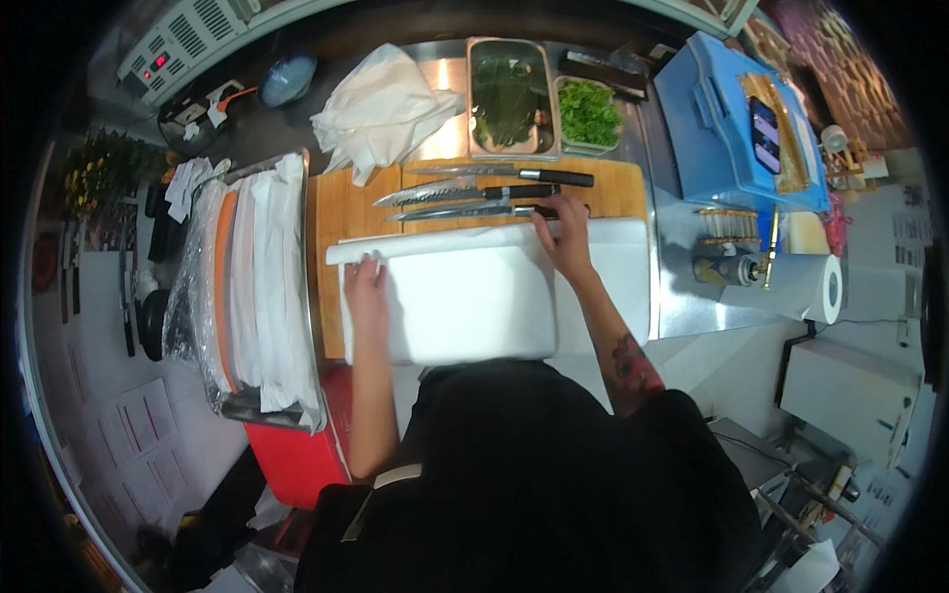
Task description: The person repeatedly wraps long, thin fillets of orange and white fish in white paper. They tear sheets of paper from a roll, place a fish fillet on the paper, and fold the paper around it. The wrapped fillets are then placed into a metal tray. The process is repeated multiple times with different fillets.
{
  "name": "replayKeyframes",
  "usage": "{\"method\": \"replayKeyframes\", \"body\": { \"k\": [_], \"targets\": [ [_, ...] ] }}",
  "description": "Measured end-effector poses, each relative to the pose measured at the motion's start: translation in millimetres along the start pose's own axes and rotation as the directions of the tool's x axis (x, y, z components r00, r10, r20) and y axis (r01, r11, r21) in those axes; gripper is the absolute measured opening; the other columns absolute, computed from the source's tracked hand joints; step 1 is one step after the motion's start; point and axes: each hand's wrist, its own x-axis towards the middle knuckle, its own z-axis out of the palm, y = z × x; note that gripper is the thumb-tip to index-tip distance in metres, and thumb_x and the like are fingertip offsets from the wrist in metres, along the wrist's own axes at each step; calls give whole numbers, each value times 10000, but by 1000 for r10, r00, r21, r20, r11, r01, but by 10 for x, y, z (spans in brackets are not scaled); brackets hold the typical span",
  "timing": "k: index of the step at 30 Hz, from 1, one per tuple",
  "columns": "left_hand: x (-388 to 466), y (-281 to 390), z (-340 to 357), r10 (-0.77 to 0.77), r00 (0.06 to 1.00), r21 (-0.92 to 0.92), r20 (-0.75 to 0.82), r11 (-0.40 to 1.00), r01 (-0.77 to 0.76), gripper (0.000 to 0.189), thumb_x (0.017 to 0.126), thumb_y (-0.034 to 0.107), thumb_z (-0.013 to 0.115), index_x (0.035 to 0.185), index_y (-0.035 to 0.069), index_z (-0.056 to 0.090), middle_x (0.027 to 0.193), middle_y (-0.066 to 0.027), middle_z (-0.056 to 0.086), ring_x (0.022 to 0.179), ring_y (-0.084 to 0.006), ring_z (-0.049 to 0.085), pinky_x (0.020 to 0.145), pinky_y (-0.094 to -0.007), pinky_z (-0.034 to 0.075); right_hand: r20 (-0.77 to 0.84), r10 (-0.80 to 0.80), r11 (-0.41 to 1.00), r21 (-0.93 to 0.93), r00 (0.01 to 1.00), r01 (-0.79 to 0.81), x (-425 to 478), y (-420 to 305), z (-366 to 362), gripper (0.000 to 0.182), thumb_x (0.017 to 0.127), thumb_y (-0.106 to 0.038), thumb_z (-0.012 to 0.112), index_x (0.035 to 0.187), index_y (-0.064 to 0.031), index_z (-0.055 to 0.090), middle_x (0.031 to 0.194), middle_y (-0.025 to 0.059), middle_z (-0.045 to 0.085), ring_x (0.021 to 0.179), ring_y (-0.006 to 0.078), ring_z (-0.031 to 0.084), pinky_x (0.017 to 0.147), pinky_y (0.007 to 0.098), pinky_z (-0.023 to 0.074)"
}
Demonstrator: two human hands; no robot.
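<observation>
White paper sheets [474, 304] lie over a wooden cutting board [330, 296], with a rolled or folded edge along their far side. My left hand [365, 278] rests at the left end of that edge, fingertips on the paper. My right hand [566, 233] is at the same edge further right, its fingers by the black handle of the nearest knife [460, 213]; whether they grip anything I cannot tell. Beyond lie a knife with a hammered blade [437, 193] and a slimmer knife [556, 176], handles to the right.
Left stands a metal tray [305, 222] of wrapped items. Behind the board are a crumpled white cloth [385, 104], a steel pan [511, 96] of liquid and leaves, and leafy greens [589, 115]. To the right are a blue box [741, 133], a torch canister [723, 270] and a paper roll [793, 285].
</observation>
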Motion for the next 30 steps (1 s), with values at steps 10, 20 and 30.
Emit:
{"method": "replayKeyframes", "body": {
  "k": [10, 20, 30],
  "targets": [
    [433, 50, -40, 181, 984, 401, 7, 900, -168, 439, 970, 256, 693, 1280, -5, 524, 1073, -75, 628, 878, -154, 615, 768, -303, 572, 314, 919, 105, 387, 238, -916, -544, 897, -1215, 545, 975, -488, 632, 930, 54, 625, 714, 132, 672, 535, 223, 675, 442, 343, 540],
    [510, -24, -12, 464, 620, 651, 633, 113, -750, 618, 893, 290, 703, 1398, 10, 484, 1317, -240, 544, 1293, -420, 478, 1125, -492, 345, -149, 375, 927, 55, 915, -371, -421, 961, -616, 336, 890, -61, 658, 1208, 26, 595, 1080, 196, 643, 1060, 338, 657, 910, 410, 532],
    [347, 222, 36, 135, 642, 653, 755, -246, -717, 627, 906, 473, 678, 1347, 46, 549, 1303, -209, 528, 1312, -394, 427, 1119, -507, 338, 305, 27, 910, -403, 952, 103, -483, 256, -657, 684, 847, -280, 760, 1377, 22, 450, 1384, 237, 463, 1272, 453, 447, 1069, 530, 358]
  ]
}}
